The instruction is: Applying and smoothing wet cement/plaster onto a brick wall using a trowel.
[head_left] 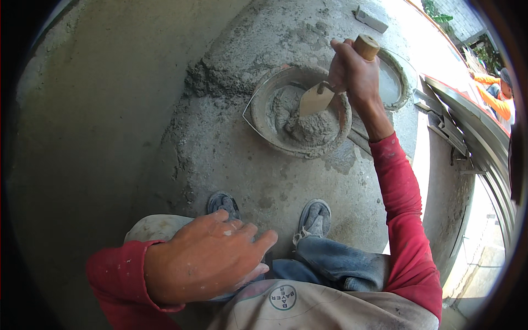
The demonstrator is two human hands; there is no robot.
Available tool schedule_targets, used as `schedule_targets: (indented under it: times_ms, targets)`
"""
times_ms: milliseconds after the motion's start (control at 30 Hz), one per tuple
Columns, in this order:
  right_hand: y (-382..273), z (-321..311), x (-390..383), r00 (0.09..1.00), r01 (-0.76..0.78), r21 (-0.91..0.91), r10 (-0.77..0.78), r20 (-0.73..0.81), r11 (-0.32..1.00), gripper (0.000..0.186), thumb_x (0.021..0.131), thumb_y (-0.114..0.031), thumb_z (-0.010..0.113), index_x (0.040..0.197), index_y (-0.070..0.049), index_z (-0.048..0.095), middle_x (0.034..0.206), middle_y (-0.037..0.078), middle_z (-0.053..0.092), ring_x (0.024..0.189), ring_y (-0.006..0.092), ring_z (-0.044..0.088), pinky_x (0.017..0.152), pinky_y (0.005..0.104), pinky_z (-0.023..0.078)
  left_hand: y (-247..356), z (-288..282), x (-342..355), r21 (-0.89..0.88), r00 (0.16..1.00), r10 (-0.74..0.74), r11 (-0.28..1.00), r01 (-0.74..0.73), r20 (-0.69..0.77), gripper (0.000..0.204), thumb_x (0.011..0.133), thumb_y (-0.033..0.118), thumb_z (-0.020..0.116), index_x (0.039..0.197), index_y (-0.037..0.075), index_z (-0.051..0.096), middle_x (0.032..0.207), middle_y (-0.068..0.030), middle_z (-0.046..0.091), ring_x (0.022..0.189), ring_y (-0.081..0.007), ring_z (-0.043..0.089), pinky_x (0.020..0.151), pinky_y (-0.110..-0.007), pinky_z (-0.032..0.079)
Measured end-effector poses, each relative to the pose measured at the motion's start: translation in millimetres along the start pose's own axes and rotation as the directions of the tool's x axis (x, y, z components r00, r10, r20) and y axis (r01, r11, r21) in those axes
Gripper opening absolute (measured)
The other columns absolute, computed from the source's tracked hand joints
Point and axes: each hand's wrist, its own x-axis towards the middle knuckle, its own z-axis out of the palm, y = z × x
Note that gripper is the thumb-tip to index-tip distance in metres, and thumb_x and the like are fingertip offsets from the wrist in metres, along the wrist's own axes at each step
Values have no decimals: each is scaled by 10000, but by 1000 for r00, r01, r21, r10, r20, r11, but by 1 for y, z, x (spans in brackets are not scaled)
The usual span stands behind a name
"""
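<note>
A trowel [315,101] met wet mortar [291,124] in the bucket [259,113] at one o'clock.
The right hand [356,74] gripped its wooden handle toward half past one; the left hand [212,256] hung at seven o'clock, fingers loosely bent, palm hidden, so whether it held anything could not be told. The mortar looked already mixed, but a good amount seemingly remained to be used, and the blade showed no heaped load.

Round container [406,85] partly behind right hand [356,69]; left hand [206,256] palm-side hidden; co-worker [499,102] too small for detail.
</note>
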Motion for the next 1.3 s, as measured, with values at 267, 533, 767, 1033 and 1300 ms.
schedule_targets:
  times_ms: [267,533,767,1033,1300]
  targets:
    - [45,42,-17,998,-53,-436,60,1,899,209,795,-184,702,756,-5,603,633,37,590,587,102,544,586,301,470,-3,-10,10,-12,996,-15,1000,16,85,461,931,384,632,1245,51,577,873,-100,673,796,-253,670,739,-353,490]
    - [48,19,-5,878,474,-46,-476,-40,879,235,851,-59,701,689,-44,531,603,-23,557,565,48,506,546,240,439,0,-6,7,-64,996,-67,995,71,65,461,938,391,620,1241,47,574,925,-115,688,814,-271,671,757,-371,494]
    - [113,22,33,997,80,-76,-80,1,994,198,912,-142,572,739,-99,485,659,-1,542,547,90,510,497,253,410,3,-6,10,-16,994,-63,998,64,91,468,948,395,607,1254,43,565,964,-116,693,847,-272,680,773,-379,504]
    - [110,48,66,434,-619,-31,375,819,785,213,858,-183,536,705,-125,399,539,-30,359,425,89,349,406,263,328,1,-11,10,-33,992,-106,994,109,65,471,939,394,628,1260,54,564,964,-123,699,832,-271,678,774,-376,507]
    - [8,-29,59,724,-401,168,199,661,901,244,925,-231,473,726,-140,365,501,-44,296,411,69,299,394,246,297,1,-2,0,-25,998,-31,999,32,46,457,903,374,665,1219,52,592,895,-87,678,771,-229,664,751,-340,500]
